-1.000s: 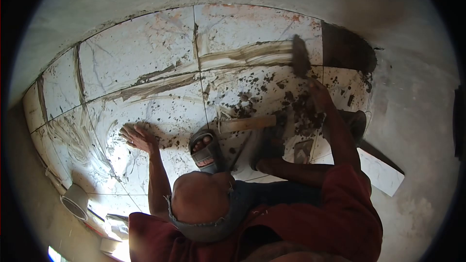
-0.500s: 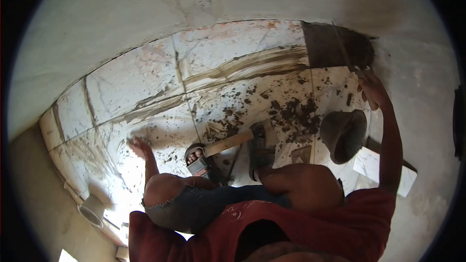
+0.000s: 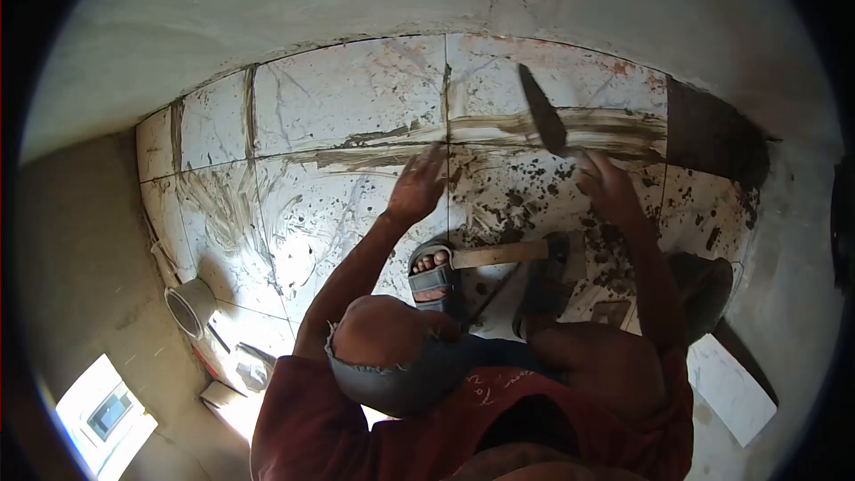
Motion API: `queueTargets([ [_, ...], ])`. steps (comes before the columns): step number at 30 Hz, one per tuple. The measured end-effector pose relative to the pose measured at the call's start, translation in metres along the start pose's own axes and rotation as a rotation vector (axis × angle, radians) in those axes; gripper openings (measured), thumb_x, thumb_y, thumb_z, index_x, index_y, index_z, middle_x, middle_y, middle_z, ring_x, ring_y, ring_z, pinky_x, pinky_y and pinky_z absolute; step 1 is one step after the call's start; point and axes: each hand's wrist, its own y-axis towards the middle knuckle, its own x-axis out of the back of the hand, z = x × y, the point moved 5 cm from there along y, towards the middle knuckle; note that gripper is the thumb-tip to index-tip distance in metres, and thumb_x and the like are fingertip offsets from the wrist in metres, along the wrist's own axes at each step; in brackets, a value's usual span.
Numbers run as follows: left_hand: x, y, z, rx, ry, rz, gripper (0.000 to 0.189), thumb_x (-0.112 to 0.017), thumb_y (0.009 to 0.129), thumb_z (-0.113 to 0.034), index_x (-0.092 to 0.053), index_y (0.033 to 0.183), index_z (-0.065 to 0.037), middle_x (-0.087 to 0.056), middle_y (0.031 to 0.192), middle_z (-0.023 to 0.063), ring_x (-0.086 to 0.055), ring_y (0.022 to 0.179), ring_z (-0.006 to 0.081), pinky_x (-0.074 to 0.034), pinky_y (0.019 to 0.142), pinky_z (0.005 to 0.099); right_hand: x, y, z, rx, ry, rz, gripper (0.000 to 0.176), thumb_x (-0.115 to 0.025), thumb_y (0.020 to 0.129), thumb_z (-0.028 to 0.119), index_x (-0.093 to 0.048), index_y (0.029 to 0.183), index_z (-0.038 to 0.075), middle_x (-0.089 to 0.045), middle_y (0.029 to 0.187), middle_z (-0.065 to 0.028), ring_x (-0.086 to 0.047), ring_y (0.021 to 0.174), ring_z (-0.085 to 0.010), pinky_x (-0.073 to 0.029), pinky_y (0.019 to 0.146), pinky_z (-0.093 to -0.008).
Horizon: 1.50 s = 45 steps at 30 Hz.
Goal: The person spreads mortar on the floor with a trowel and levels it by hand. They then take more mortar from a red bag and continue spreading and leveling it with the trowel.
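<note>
My right hand [image 3: 610, 185] is closed round the handle of a pointed trowel [image 3: 543, 114], whose dark blade points up and left over the smeared tile joint. My left hand [image 3: 419, 185] has its fingers stretched out, above or on the tiled floor [image 3: 347, 93], just below a band of smeared mortar [image 3: 383, 153]; contact is unclear. Dark mortar crumbs [image 3: 525, 205] lie scattered on the tiles between my hands and my feet. A hammer with a wooden handle [image 3: 499, 255] rests between my sandalled feet.
A dark bucket [image 3: 699, 294] stands beside my right arm, partly hidden. Near it lies a white tile piece [image 3: 730, 387]. A dark untiled patch [image 3: 712, 138] borders the wall at the right. A light bucket [image 3: 189, 307] sits at the far left.
The view has turned, so the floor appears further right. My left hand has moved up and right to the mortar band. My right hand has brought the trowel leftward over the tiles.
</note>
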Motion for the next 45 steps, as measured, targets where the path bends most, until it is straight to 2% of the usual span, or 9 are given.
queueTargets([
  [7, -0.007, 0.026, -0.024, -0.084, 0.218, 0.150, 0.046, -0.047, 0.089, -0.027, -0.043, 0.126, 0.000, -0.035, 0.136, 0.0216, -0.034, 0.127, 0.0344, -0.028, 0.105, 0.0471, -0.030, 0.050, 0.065, 0.182, -0.257, -0.020, 0.045, -0.054, 0.085, 0.024, -0.046, 0.121, 0.000, -0.060, 0.100, -0.0218, -0.059, 0.093, -0.0355, -0.047, 0.081, -0.0419],
  [9, -0.008, 0.019, -0.028, -0.112, 0.288, 0.182, 0.045, -0.047, 0.089, -0.027, -0.043, 0.124, 0.000, -0.036, 0.135, 0.0217, -0.034, 0.127, 0.0351, -0.027, 0.105, 0.0474, -0.045, 0.055, 0.076, 0.081, -0.088, 0.254, 0.040, -0.054, 0.084, 0.021, -0.047, 0.117, -0.001, -0.060, 0.098, -0.0230, -0.060, 0.089, -0.0366, -0.048, 0.077, -0.0429],
  [13, -0.015, -0.018, -0.029, 0.014, -0.083, 0.069, 0.048, -0.051, 0.088, -0.023, -0.038, 0.130, -0.004, -0.036, 0.138, 0.0185, -0.035, 0.127, 0.0328, -0.025, 0.106, 0.0476, -0.074, 0.059, 0.082, 0.339, -0.309, 0.150, 0.034, -0.053, 0.083, 0.018, -0.048, 0.109, -0.003, -0.060, 0.089, -0.0256, -0.060, 0.079, -0.0398, -0.048, 0.069, -0.0457],
  [20, -0.024, -0.050, -0.038, 0.019, -0.257, 0.058, 0.049, -0.052, 0.089, -0.021, -0.037, 0.132, -0.003, -0.037, 0.138, 0.0171, -0.036, 0.126, 0.0328, -0.026, 0.105, 0.0474, -0.057, 0.113, 0.070, 0.020, -0.249, 0.047, 0.035, -0.051, 0.084, 0.019, -0.047, 0.107, -0.007, -0.060, 0.091, -0.0290, -0.059, 0.086, -0.0411, -0.048, 0.073, -0.0467],
  [25, -0.006, -0.053, -0.020, 0.047, -0.170, -0.004, 0.048, -0.051, 0.090, -0.020, -0.037, 0.132, -0.003, -0.039, 0.136, 0.0182, -0.038, 0.125, 0.0330, -0.028, 0.105, 0.0468, -0.003, 0.024, -0.017, -0.127, -0.166, -0.174, 0.052, -0.050, 0.088, 0.030, -0.041, 0.125, -0.004, -0.059, 0.103, -0.0264, -0.058, 0.097, -0.0380, -0.046, 0.079, -0.0432],
  [27, -0.003, -0.046, -0.012, 0.001, -0.167, -0.062, 0.047, -0.050, 0.090, -0.020, -0.037, 0.132, -0.002, -0.038, 0.136, 0.0205, -0.038, 0.125, 0.0341, -0.028, 0.104, 0.0470, 0.030, -0.018, -0.055, -0.498, 0.068, -0.200, 0.050, -0.050, 0.088, 0.034, -0.044, 0.125, 0.000, -0.060, 0.103, -0.0231, -0.059, 0.097, -0.0370, -0.046, 0.080, -0.0426],
  [31, 0.003, -0.004, -0.014, -0.078, -0.111, -0.033, 0.050, -0.052, 0.089, -0.020, -0.035, 0.132, 0.000, -0.038, 0.135, 0.0221, -0.039, 0.124, 0.0355, -0.029, 0.103, 0.0479, 0.056, -0.080, -0.075, -0.477, -0.090, -0.442, 0.047, -0.049, 0.090, 0.035, -0.046, 0.124, 0.003, -0.061, 0.102, -0.0208, -0.059, 0.096, -0.0353, -0.047, 0.081, -0.0416],
  [37, -0.014, 0.038, -0.016, -0.053, 0.113, 0.185, 0.052, -0.052, 0.086, -0.021, -0.036, 0.132, -0.001, -0.038, 0.136, 0.0220, -0.037, 0.125, 0.0356, -0.028, 0.104, 0.0472, -0.010, -0.082, -0.012, 0.006, 0.022, -0.166, 0.043, -0.047, 0.090, 0.035, -0.048, 0.121, 0.005, -0.060, 0.104, -0.0188, -0.059, 0.096, -0.0352, -0.046, 0.083, -0.0408],
  [45, -0.016, 0.031, -0.022, -0.016, 0.121, 0.193, 0.053, -0.052, 0.085, -0.021, -0.038, 0.130, 0.001, -0.035, 0.138, 0.0198, -0.034, 0.128, 0.0355, -0.025, 0.106, 0.0447, -0.057, -0.050, 0.004, -0.099, -0.117, 0.235, 0.040, -0.050, 0.087, 0.033, -0.050, 0.120, 0.010, -0.060, 0.102, -0.0175, -0.059, 0.093, -0.0334, -0.046, 0.081, -0.0422],
])
